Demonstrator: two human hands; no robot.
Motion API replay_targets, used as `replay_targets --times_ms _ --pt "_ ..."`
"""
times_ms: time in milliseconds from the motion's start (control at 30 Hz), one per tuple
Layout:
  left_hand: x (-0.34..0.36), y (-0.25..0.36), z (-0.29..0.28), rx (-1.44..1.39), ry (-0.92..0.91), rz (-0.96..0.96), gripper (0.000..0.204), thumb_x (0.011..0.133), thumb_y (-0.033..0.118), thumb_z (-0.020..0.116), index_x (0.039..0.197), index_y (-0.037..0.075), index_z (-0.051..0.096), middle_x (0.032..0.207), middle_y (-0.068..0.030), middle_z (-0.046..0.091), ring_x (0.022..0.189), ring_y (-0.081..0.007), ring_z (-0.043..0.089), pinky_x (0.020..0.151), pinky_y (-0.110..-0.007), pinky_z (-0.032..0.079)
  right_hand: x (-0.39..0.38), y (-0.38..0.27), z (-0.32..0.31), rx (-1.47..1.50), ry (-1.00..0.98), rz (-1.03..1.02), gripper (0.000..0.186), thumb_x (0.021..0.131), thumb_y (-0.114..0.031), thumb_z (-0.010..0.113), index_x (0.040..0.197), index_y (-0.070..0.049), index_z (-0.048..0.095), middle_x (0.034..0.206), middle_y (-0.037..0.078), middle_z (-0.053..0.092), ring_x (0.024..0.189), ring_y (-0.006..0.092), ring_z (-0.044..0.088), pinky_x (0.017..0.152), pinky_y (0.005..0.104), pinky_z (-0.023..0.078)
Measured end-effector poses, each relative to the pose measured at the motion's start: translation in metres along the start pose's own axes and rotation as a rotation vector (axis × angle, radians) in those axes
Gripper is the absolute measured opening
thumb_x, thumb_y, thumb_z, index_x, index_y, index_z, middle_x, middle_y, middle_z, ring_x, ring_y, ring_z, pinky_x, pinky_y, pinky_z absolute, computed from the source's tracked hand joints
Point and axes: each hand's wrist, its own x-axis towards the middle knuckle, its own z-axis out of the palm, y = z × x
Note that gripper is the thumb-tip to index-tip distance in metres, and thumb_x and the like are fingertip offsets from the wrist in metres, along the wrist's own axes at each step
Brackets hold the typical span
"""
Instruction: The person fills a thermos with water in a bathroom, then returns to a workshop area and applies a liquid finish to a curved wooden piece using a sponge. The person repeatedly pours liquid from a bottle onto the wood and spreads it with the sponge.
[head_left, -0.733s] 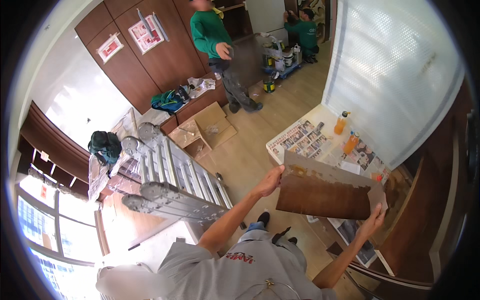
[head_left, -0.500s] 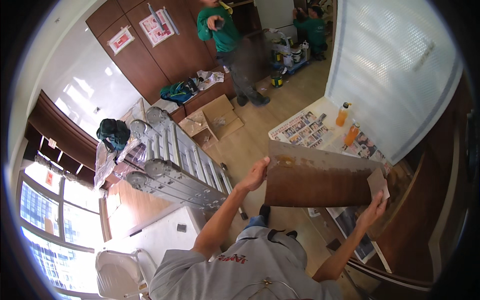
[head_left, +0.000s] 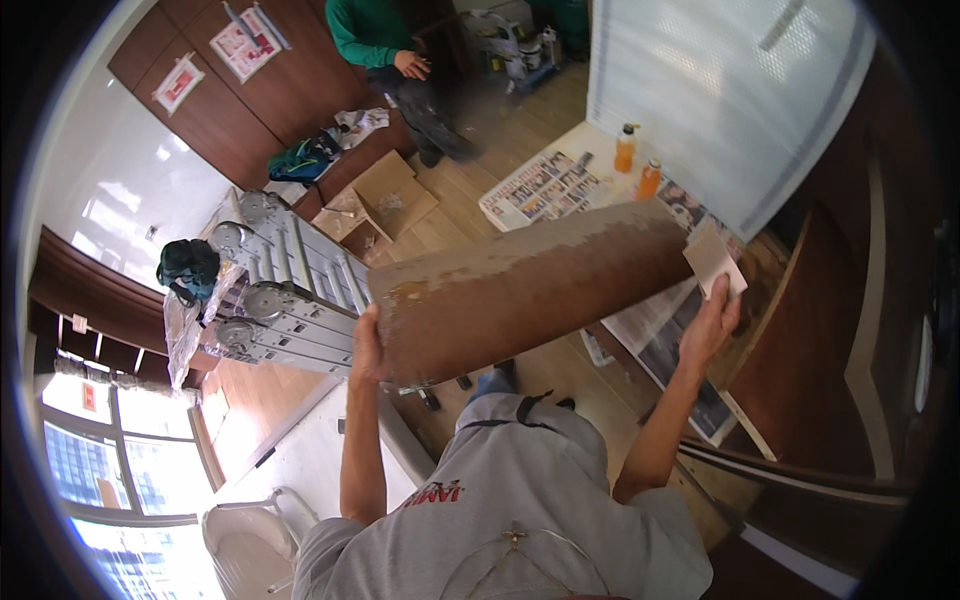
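A long brown wooden board (head_left: 540,290) spans the space in front of me, tilted with its right end higher. Dull grey film, like dust, covers its upper part, with an uneven edge against the darker brown below. My left hand (head_left: 368,345) grips the board's left end, the thumb at the near side and the other fingers partly hidden. At the right end, my right hand (head_left: 712,318) pinches a light tan sheet of sandpaper (head_left: 716,260). The sheet is beside the board's right edge; I cannot tell whether they touch.
A folded aluminium ladder (head_left: 300,290) stands at left. Behind the board, two bottles of orange drink (head_left: 624,152) stand on a newspaper-covered table (head_left: 500,205) beside a wrapped white panel (head_left: 720,110). An open cardboard box (head_left: 385,195) lies beyond. A person in green (head_left: 370,35) is farther back.
The board has shifted left and its right end has risen, turning more of its grey upper part into view. The sheet has moved off the board's face to its right edge.
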Motion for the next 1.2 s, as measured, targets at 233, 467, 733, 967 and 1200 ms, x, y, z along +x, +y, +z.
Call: replay_targets --times_ms 233,467,733,967,1200 --pt "-0.048 0.009 -0.051 0.028 0.168 0.151 0.053 0.113 0.044 0.047 0.14 0.0 0.058 0.13 -0.0119 0.069 0.114 -0.0218 0.069 0.099 -0.038 0.058 0.003 -0.005 0.008 -0.017 -0.043 0.041 0.046 0.11 -0.031 0.061 0.145 -0.002 0.059 0.137 0.008 0.066 0.122 0.0169 0.061 0.104 0.0331 0.047" --pt "-0.021 -0.02 -0.031 -0.037 0.276 0.348 0.048 0.112 0.044 0.05 0.135 0.003 0.058 0.125 -0.0079 0.069 0.114 -0.0217 0.067 0.101 -0.038 0.055 0.013 0.009 0.019 0.011 -0.07 0.05 0.05 0.111 -0.032 0.059 0.142 0.007 0.059 0.135 0.015 0.067 0.123 0.0194 0.06 0.11 0.0357 0.043" --pt "0.062 -0.14 0.094 -0.211 0.428 0.367 0.021 0.111 0.03 0.051 0.109 0.01 0.057 0.101 -0.0071 0.066 0.089 -0.023 0.068 0.086 -0.044 0.062 0.025 0.02 0.007 -0.041 -0.054 0.103 0.046 0.111 -0.031 0.058 0.14 0.005 0.061 0.132 0.012 0.067 0.121 0.0181 0.061 0.108 0.0355 0.045" --pt "0.083 -0.225 0.232 -0.294 0.33 0.195 0.022 0.112 0.019 0.043 0.119 -0.001 0.04 0.12 -0.0185 0.056 0.111 -0.0367 0.068 0.098 -0.05 0.063 0.008 0.017 -0.033 -0.105 0.013 0.161 0.043 0.112 -0.031 0.058 0.14 0.0 0.062 0.135 0.009 0.066 0.122 0.0172 0.062 0.109 0.0368 0.046" --pt "0.052 -0.3 0.317 -0.417 0.252 -0.177 0.033 0.114 0.026 0.044 0.122 -0.006 0.038 0.13 -0.0246 0.058 0.126 -0.0428 0.065 0.106 -0.046 0.06 -0.007 0.013 -0.067 -0.127 0.061 0.154 0.043 0.112 -0.03 0.059 0.143 -0.001 0.061 0.137 0.008 0.067 0.124 0.0177 0.062 0.108 0.0349 0.046"
